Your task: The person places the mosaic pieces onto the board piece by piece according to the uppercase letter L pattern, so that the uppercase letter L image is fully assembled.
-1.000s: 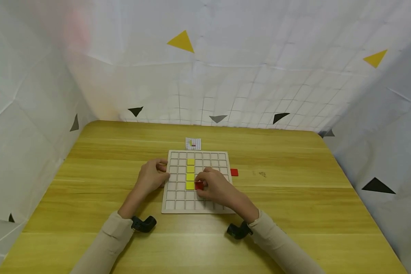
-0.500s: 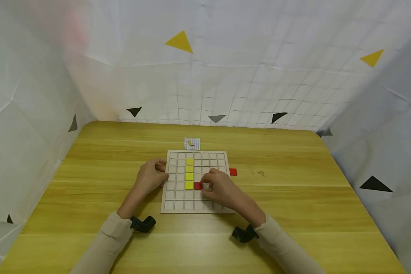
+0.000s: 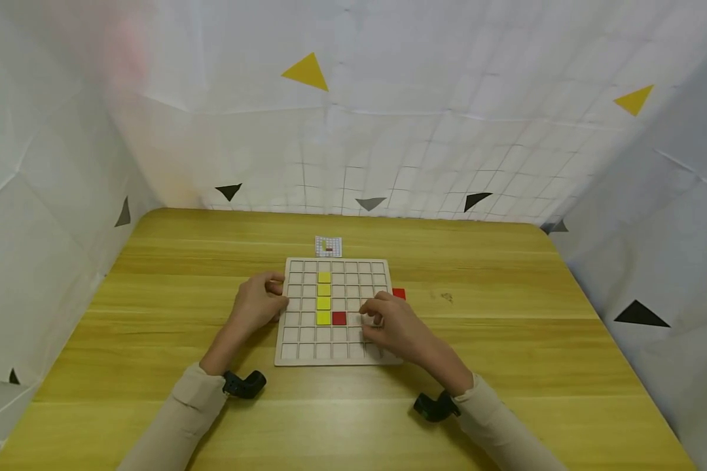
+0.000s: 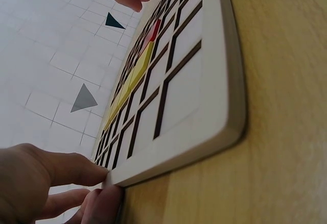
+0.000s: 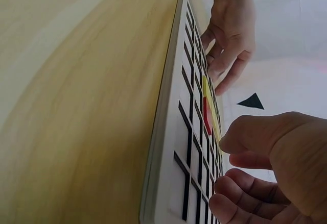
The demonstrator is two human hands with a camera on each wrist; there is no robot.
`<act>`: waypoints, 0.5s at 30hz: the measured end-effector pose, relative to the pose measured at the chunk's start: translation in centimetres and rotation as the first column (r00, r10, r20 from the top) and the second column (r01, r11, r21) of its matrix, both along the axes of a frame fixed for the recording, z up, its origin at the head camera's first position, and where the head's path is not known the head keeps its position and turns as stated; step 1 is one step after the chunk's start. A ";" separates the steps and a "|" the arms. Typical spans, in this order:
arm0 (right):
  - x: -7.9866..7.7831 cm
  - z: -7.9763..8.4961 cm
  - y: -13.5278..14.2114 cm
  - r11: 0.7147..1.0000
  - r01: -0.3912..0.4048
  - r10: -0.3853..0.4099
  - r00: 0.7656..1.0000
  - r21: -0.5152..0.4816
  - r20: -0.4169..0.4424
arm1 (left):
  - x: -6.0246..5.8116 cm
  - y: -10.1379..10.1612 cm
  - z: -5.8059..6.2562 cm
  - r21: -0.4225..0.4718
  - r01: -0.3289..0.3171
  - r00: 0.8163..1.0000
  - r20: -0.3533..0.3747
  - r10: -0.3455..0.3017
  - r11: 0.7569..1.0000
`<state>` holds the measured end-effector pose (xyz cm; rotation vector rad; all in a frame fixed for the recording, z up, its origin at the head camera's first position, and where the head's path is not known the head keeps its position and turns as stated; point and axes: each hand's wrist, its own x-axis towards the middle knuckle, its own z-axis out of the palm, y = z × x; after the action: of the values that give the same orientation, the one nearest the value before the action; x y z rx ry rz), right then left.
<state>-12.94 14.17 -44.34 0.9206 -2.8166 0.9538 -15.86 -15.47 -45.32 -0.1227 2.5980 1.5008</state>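
A pale wooden grid board (image 3: 336,354) lies flat on the table. A column of several yellow tiles (image 3: 324,303) fills cells left of its middle. Beside the lowest yellow one sits a red tile (image 3: 338,318) in its own cell. My left hand (image 3: 256,302) holds the board's left edge, and in the left wrist view the thumb (image 4: 76,169) touches the rim with curled fingers close by. Above the board's right half, my right hand (image 3: 396,327) hovers with nothing between its bent fingers and thumb. Another red tile (image 3: 398,294) shows beyond the board's right edge, partly hidden by that hand.
Just behind the board lies a small printed card (image 3: 328,246) with a grid picture in yellow and red. A wooden table (image 3: 495,366) carries everything. White sheets with triangle marks (image 3: 370,204) hang behind and at both sides. Each wrist bears a black camera (image 3: 244,384).
My right hand has let go of the red tile beside the yellow column and moved right, leaving that tile uncovered. It now partly covers the other red tile. The left hand stays at the board's edge.
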 end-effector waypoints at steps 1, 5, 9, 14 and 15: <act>0.0 0.0 0.2 1.000 -0.006 0.006 1.000 -0.006 -0.010 | 0.0 0.0 0.0 0.000 0.001 1.000 -0.001 -0.001 1.000; 0.0 0.0 0.9 1.000 -0.015 0.014 1.000 -0.020 -0.027 | 0.1 -0.1 0.0 0.007 0.004 1.000 -0.004 -0.004 1.000; 0.1 0.1 1.6 1.000 0.000 -0.001 1.000 -0.030 -0.017 | 0.0 0.0 0.0 0.003 0.003 1.000 -0.003 -0.003 1.000; 0.3 0.2 2.2 0.999 0.035 -0.035 0.999 -0.027 0.004 | 0.0 0.0 0.0 -0.002 -0.001 1.000 0.001 0.001 1.000; 0.4 0.1 2.4 0.999 0.041 -0.040 0.999 -0.026 0.006 | 0.1 0.0 0.0 -0.002 0.000 1.000 0.003 0.000 1.000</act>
<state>-12.55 16.55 -44.22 0.8560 -2.8093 0.9869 -15.80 -15.43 -45.28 -0.1257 2.5971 1.4972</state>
